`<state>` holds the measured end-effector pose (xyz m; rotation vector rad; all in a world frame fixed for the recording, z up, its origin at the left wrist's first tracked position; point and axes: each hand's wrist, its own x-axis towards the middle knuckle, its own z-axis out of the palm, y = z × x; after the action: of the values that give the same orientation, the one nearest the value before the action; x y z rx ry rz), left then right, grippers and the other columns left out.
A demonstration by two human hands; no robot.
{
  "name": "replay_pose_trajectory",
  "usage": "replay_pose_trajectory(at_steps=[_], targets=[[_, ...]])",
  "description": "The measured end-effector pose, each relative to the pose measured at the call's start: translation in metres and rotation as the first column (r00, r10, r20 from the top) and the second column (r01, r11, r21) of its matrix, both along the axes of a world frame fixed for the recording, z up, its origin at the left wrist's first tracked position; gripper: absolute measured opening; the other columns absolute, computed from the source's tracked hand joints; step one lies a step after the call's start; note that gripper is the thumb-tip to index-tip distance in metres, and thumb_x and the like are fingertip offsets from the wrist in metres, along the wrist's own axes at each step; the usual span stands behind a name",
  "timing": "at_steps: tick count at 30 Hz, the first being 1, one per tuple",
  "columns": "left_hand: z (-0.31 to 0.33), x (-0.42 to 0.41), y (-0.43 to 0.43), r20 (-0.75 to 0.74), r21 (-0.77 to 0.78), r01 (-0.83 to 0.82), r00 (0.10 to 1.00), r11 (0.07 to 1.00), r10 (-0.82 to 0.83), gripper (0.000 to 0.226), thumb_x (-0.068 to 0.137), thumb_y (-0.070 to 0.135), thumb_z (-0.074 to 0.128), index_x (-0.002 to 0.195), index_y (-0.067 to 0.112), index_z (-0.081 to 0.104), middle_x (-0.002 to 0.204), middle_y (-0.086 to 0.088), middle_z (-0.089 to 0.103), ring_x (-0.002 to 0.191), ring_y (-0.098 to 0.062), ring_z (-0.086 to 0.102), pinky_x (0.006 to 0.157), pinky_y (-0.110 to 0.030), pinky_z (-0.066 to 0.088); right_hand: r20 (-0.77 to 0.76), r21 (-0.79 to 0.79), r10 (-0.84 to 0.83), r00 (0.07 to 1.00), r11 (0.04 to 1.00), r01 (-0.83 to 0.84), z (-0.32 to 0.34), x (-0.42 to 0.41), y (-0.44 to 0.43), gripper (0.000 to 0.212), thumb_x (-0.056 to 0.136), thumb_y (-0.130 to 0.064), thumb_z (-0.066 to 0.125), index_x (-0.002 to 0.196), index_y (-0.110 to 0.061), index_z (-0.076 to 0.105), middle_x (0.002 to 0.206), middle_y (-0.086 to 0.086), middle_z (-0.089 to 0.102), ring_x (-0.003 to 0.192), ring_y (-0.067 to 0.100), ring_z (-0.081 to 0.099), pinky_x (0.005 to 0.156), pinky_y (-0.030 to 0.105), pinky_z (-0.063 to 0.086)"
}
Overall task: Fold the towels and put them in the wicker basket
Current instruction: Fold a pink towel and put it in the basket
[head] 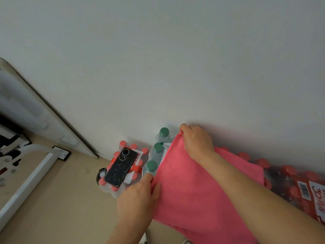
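Observation:
A pink towel [197,187] lies spread over packs of bottled water by the wall. My left hand [139,194] pinches its near left corner between thumb and fingers. At the far corner, close to the wall, my right hand [197,140] grips the towel's edge with curled fingers. My right forearm crosses over the cloth. No wicker basket shows in this view.
Green-capped bottles [157,150] stand just left of the towel. A black phone [120,167] lies on a pack of red-capped bottles [116,187]. More red-capped packs [290,180] run along the wall at right. A white frame [33,173] sits on the beige floor at left.

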<state>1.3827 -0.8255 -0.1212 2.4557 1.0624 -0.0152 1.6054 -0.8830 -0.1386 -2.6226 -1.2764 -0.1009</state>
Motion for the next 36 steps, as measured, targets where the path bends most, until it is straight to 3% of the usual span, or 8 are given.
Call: replay_pose_trajectory(at_steps=[5, 11, 15, 19, 24, 28, 34, 36], targets=[[-0.007, 0.002, -0.001, 0.031, 0.104, 0.051, 0.998, 0.993, -0.055, 0.027, 0.087, 0.053, 0.05, 0.102, 0.032, 0.057, 0.094, 0.012, 0.052, 0.093, -0.011, 0.053, 0.069, -0.026, 0.047, -0.048, 0.199, 0.02, 0.999, 0.98, -0.01, 0.001, 0.0, -0.003, 0.027, 0.073, 0.009, 0.052, 0.089, -0.012, 0.056, 0.08, 0.006, 0.061, 0.075, 0.03, 0.055, 0.054, 0.037, 0.043], [-0.007, 0.011, 0.004, 0.073, 0.064, 0.078, 0.994, 0.995, -0.082, 0.014, 0.083, 0.037, 0.055, 0.095, 0.029, 0.054, 0.093, 0.013, 0.049, 0.091, -0.01, 0.049, 0.072, -0.023, 0.041, -0.24, 0.236, 0.062, 0.969, 0.972, -0.003, 0.003, 0.003, -0.003, 0.035, 0.074, 0.01, 0.048, 0.098, -0.014, 0.055, 0.097, 0.006, 0.052, 0.075, 0.029, 0.058, 0.066, 0.045, 0.05], [-0.005, 0.015, -0.001, 0.116, 0.048, 0.079, 0.99, 0.996, -0.084, 0.008, 0.08, 0.027, 0.055, 0.088, 0.028, 0.053, 0.085, 0.013, 0.051, 0.078, -0.009, 0.049, 0.063, -0.024, 0.039, -0.26, 0.201, 0.112, 0.959, 0.978, -0.06, 0.007, 0.004, -0.004, 0.016, 0.083, -0.005, 0.055, 0.098, -0.012, 0.054, 0.098, 0.004, 0.057, 0.084, 0.023, 0.055, 0.072, 0.036, 0.046], [-0.012, 0.016, -0.001, 0.225, -0.017, 0.093, 0.971, 0.996, -0.087, 0.004, 0.077, 0.026, 0.065, 0.079, 0.028, 0.067, 0.078, 0.012, 0.056, 0.071, -0.008, 0.054, 0.062, -0.024, 0.045, -0.247, 0.129, 0.12, 0.961, 0.988, -0.09, 0.009, 0.003, -0.005, 0.026, 0.087, -0.008, 0.057, 0.112, -0.013, 0.053, 0.1, 0.004, 0.064, 0.096, 0.023, 0.053, 0.076, 0.037, 0.047], [-0.012, 0.009, -0.001, 0.301, -0.093, 0.102, 0.951, 0.99, -0.07, 0.006, 0.081, 0.034, 0.068, 0.078, 0.029, 0.071, 0.08, 0.014, 0.059, 0.076, -0.002, 0.053, 0.065, -0.012, 0.04, -0.257, 0.136, 0.155, 0.954, 0.983, -0.123, 0.019, 0.0, -0.011, 0.021, 0.086, -0.002, 0.055, 0.102, -0.015, 0.051, 0.086, -0.007, 0.048, 0.078, 0.02, 0.049, 0.066, 0.036, 0.043], [-0.012, 0.006, -0.001, 0.265, -0.041, 0.121, 0.958, 0.992, -0.106, 0.012, 0.084, 0.038, 0.066, 0.08, 0.029, 0.072, 0.08, 0.014, 0.057, 0.075, -0.003, 0.053, 0.068, -0.02, 0.044, -0.278, 0.207, 0.18, 0.943, 0.97, -0.124, 0.031, 0.003, -0.021, 0.023, 0.081, 0.003, 0.055, 0.096, -0.015, 0.058, 0.086, -0.006, 0.046, 0.076, 0.02, 0.053, 0.071, 0.037, 0.047], [-0.009, 0.01, 0.002, 0.23, -0.045, 0.278, 0.938, 0.96, -0.261, 0.024, 0.079, 0.046, 0.063, 0.066, 0.026, 0.06, 0.063, 0.013, 0.053, 0.063, -0.003, 0.049, 0.059, -0.018, 0.04, -0.268, 0.368, 0.092, 0.959, 0.93, 0.013, 0.072, 0.009, -0.052, 0.028, 0.079, 0.008, 0.059, 0.096, -0.009, 0.074, 0.09, 0.004, 0.059, 0.077, 0.008, 0.053, 0.078, 0.009, 0.037], [-0.001, 0.013, 0.002, 0.245, -0.079, 0.323, 0.923, 0.943, -0.296, 0.029, 0.08, 0.041, 0.069, 0.057, 0.027, 0.057, 0.056, 0.016, 0.054, 0.058, -0.004, 0.049, 0.053, -0.014, 0.035, -0.234, 0.406, 0.041, 0.971, 0.912, 0.059, 0.084, 0.011, -0.068, 0.028, 0.077, 0.007, 0.061, 0.093, -0.01, 0.075, 0.088, 0.004, 0.06, 0.076, 0.011, 0.054, 0.076, 0.01, 0.037]])
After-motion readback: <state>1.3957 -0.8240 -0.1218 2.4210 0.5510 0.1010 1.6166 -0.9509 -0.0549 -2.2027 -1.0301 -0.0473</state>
